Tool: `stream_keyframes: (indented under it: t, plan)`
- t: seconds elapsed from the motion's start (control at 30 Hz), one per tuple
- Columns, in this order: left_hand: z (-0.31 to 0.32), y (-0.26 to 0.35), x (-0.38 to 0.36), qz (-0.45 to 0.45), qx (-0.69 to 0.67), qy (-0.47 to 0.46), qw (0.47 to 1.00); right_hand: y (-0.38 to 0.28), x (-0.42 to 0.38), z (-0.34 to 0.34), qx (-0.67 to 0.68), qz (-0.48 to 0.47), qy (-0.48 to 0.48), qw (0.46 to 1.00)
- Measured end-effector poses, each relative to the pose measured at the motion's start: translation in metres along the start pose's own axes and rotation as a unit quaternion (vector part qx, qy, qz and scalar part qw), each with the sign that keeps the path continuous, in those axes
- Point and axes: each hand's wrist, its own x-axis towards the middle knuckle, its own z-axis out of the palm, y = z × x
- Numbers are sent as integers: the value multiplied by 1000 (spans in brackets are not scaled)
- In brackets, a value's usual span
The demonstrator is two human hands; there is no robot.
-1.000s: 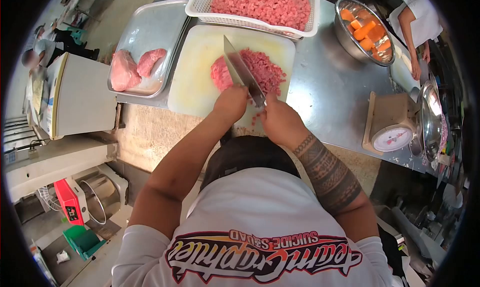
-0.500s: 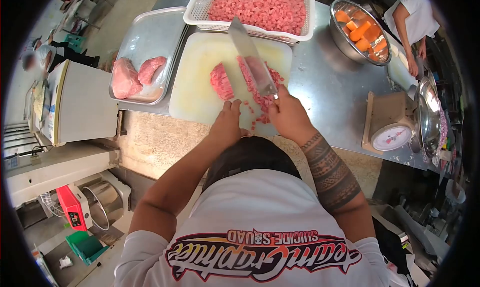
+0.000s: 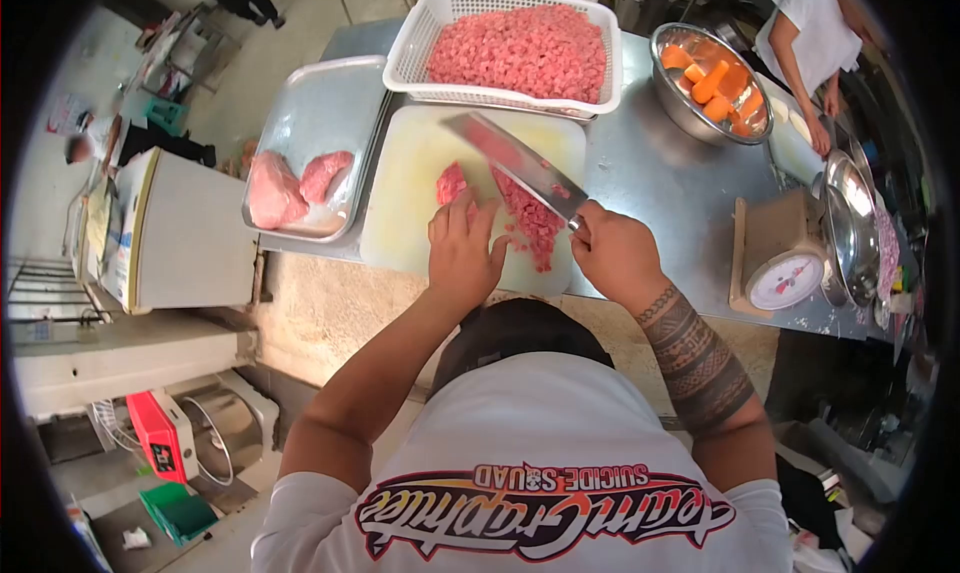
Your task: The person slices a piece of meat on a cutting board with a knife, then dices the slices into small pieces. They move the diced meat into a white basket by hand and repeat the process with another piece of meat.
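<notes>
On the white cutting board [image 3: 400,188], my left hand [image 3: 464,245] lies with its fingers spread over the near part of a piece of red meat [image 3: 452,182], partly hiding it. My right hand [image 3: 615,253] is closed round the handle of a large cleaver [image 3: 530,173]. The wide blade slants up and to the left, over the far end of a pile of diced meat [image 3: 535,223]. Bits of meat cling to the blade.
Beyond the board stands a white basket [image 3: 400,68] of diced meat. A metal tray [image 3: 345,88] with two meat pieces [image 3: 275,193] is at the left. Rightward are a steel bowl [image 3: 690,123] of carrots [image 3: 710,81], a scale [image 3: 785,248] and another person [image 3: 815,33].
My left hand has moved forward onto the meat piece, its fingers now spread. The cleaver has turned so its blade slants more to the left. The whole view has shifted slightly.
</notes>
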Motion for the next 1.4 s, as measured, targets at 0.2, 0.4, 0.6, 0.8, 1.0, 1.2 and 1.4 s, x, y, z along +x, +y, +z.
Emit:
stream_keyframes:
  t: [0.2,0.4,0.6,0.8,1.0,1.2,1.4]
  plan:
    - [13,21,60,247,112,-105,957,10,10,11,-155,-115,31,981]
    - [35,27,87,218,184,-163,944,17,-23,-25,-200,-167,-12,965]
    - [48,-25,73,160,159,-192,955,62,-124,-90,-151,-65,3,986]
    - [67,-11,15,112,-15,-132,985,95,-163,-54,220,194,-16,956]
    - [92,6,-11,114,-10,-157,981,117,-115,23,412,289,-45,863]
    - [118,7,29,13,40,-53,998,136,-61,72,374,256,-70,889]
    - [120,9,32,18,18,-30,999,84,-16,121,383,219,-130,888]
